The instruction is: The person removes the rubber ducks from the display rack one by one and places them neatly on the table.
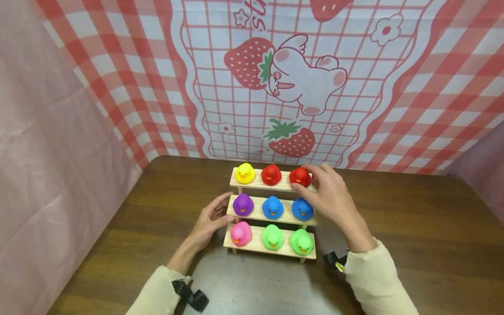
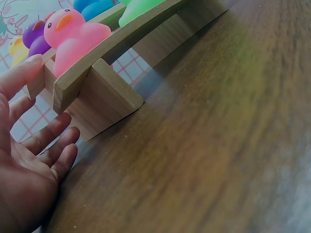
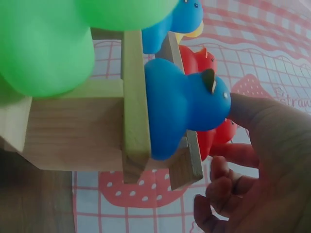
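A three-tier wooden display stand (image 1: 255, 229) stands on the table with rubber ducks on each shelf. My right hand (image 1: 332, 192) pinches the red rubber duck (image 1: 300, 177) at the top shelf's right end, thumb in front and a finger behind. Another red duck (image 1: 271, 175) and a yellow duck (image 1: 245, 173) share that shelf. On the middle shelf sit a purple duck (image 1: 243, 204) and two blue ducks (image 1: 273, 208). A pink duck (image 2: 73, 39) and two green ducks (image 1: 272, 237) occupy the bottom one. My left hand (image 1: 205, 224) holds the middle shelf's left end between thumb and finger.
Behind the dark wooden table (image 1: 157, 210) hangs a red-and-white checked cloth (image 1: 157, 96) printed with strawberries. A pale pink curtain (image 1: 71, 153) hangs on the left. Black wrist cameras (image 1: 190, 296) are strapped to both cream sleeves (image 1: 157, 291).
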`<act>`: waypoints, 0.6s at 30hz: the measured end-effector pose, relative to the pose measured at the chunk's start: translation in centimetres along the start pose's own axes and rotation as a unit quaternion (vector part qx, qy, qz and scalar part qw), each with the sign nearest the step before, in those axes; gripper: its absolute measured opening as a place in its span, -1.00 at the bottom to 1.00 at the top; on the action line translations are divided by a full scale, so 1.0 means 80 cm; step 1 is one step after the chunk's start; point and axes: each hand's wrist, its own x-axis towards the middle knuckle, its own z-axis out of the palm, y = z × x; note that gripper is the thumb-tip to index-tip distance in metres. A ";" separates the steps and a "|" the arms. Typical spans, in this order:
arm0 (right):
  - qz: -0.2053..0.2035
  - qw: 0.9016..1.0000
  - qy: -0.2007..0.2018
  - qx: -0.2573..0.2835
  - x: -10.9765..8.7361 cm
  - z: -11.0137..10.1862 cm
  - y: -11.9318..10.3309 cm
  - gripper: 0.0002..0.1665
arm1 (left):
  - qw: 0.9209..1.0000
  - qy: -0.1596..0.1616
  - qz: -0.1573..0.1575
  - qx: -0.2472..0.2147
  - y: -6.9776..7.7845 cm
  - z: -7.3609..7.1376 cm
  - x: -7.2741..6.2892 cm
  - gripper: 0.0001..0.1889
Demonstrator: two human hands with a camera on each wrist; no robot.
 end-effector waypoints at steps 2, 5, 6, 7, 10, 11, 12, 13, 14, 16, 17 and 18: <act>-0.002 1.000 0.015 0.000 0.000 0.002 -0.001 -0.36 | 1.000 0.002 -0.001 0.001 0.000 0.000 0.000 -0.29; -0.008 0.999 0.033 0.000 0.000 0.003 -0.002 -0.40 | 1.000 0.003 0.000 0.002 -0.001 0.000 0.000 -0.30; -0.010 0.999 0.036 0.001 0.000 0.003 -0.002 -0.41 | 1.000 0.003 0.001 0.001 -0.001 0.000 -0.001 -0.30; -0.011 0.999 0.038 0.001 0.000 0.003 -0.002 -0.41 | 1.000 0.004 0.001 0.001 -0.001 0.001 -0.001 -0.30; -0.012 0.999 0.040 0.003 0.000 0.004 -0.002 -0.42 | 1.000 0.002 0.003 0.000 -0.001 0.001 -0.001 -0.30; -0.012 0.999 0.040 0.004 0.000 0.003 -0.002 -0.43 | 1.000 0.001 0.002 0.000 -0.001 0.001 -0.001 -0.30; -0.012 0.999 0.040 0.005 0.000 0.003 -0.002 -0.43 | 1.000 0.000 0.003 -0.001 0.000 0.001 -0.001 -0.30; -0.013 0.999 0.041 0.007 0.001 0.003 -0.002 -0.43 | 1.000 0.000 0.003 -0.001 0.000 0.001 -0.001 -0.30; -0.014 0.999 0.041 0.010 0.001 0.002 -0.001 -0.43 | 1.000 0.000 0.003 -0.001 0.000 0.001 -0.001 -0.30; -0.016 0.999 0.042 0.015 0.001 0.000 -0.001 -0.45 | 1.000 0.000 0.001 -0.001 0.001 0.001 -0.001 -0.29; -0.018 0.999 0.043 0.018 0.000 -0.001 0.000 -0.45 | 1.000 0.000 0.001 -0.002 0.001 0.001 -0.001 -0.29; -0.020 0.999 0.044 0.020 -0.001 -0.002 0.001 -0.45 | 1.000 0.000 0.001 -0.002 0.001 0.001 -0.001 -0.29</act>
